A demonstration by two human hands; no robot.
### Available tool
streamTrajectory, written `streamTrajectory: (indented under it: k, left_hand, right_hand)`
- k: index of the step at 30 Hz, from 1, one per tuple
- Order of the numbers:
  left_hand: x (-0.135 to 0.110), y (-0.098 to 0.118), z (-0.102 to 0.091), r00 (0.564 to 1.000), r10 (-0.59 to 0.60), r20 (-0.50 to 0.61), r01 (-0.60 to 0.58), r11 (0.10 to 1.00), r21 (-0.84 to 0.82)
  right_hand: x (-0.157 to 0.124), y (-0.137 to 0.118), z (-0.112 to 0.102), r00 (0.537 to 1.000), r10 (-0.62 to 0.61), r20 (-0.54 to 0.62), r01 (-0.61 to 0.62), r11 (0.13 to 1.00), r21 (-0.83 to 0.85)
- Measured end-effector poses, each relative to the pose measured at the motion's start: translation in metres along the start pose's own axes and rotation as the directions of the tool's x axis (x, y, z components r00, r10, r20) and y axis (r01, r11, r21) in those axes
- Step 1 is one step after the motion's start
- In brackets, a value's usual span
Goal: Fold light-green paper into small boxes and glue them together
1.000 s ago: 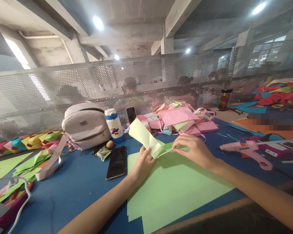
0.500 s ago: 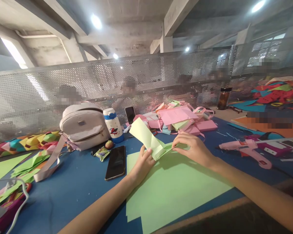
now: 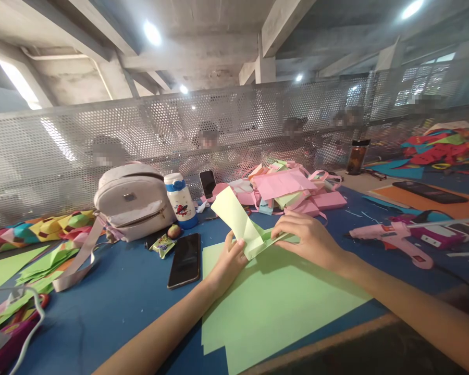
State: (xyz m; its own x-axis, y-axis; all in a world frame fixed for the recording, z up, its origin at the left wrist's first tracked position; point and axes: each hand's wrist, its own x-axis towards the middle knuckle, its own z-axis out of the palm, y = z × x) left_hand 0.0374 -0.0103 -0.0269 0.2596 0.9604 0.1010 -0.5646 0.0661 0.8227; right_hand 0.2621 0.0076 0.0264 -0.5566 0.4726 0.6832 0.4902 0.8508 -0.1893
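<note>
A folded light-green paper piece (image 3: 240, 221) is held between my two hands, with one long flap sticking up to the left. My left hand (image 3: 231, 260) grips its lower left side, thumb on the front. The fingers of my right hand (image 3: 303, 232) pinch a narrow strip at the right end of the same paper. Beneath both hands lie large light-green paper sheets (image 3: 285, 307), stacked unevenly on the blue table (image 3: 128, 307).
Left of the sheets lie a black phone (image 3: 184, 260), a snack packet (image 3: 163, 246), a bottle (image 3: 181, 203) and a backpack (image 3: 135, 203). Pink paper pieces (image 3: 283, 183) are heaped behind my hands. To the right is a pink glue gun (image 3: 394, 237) with a cord. A perforated metal screen (image 3: 234, 120) stands behind.
The paper's raised flap has shifted slightly right and stands a bit more upright. My right fingers have moved slightly left along the strip, closer to my left hand.
</note>
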Motion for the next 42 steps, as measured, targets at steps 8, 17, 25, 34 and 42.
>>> streamTrajectory:
  k: [8, 17, 25, 34, 42]
  left_hand:
    - [-0.003, 0.001, 0.001, 0.999, -0.017, 0.034, 0.016, 0.999, 0.035]
    - [-0.002, 0.002, 0.002, 1.000, -0.002, 0.028, -0.001, 0.997, 0.079]
    - [0.003, 0.000, -0.005, 0.987, 0.055, -0.151, -0.041, 0.995, 0.093]
    - [-0.002, 0.045, -0.002, 0.687, 0.717, 0.121, -0.476, 0.318, 0.820]
    - [0.001, 0.096, 0.038, 0.734, -0.149, 0.662, -0.628, -0.519, 0.579]
  right_hand:
    - [0.010, -0.012, -0.011, 0.991, 0.045, 0.123, -0.041, 0.998, -0.041]
    - [0.011, -0.007, -0.004, 0.981, 0.075, 0.178, -0.074, 0.997, -0.016]
    - [0.008, 0.005, 0.016, 0.986, 0.147, 0.080, -0.159, 0.972, 0.173]
    - [0.002, 0.005, 0.025, 0.990, 0.103, 0.093, -0.122, 0.966, 0.230]
    - [0.002, 0.000, 0.028, 0.993, 0.008, 0.118, -0.024, 0.990, 0.137]
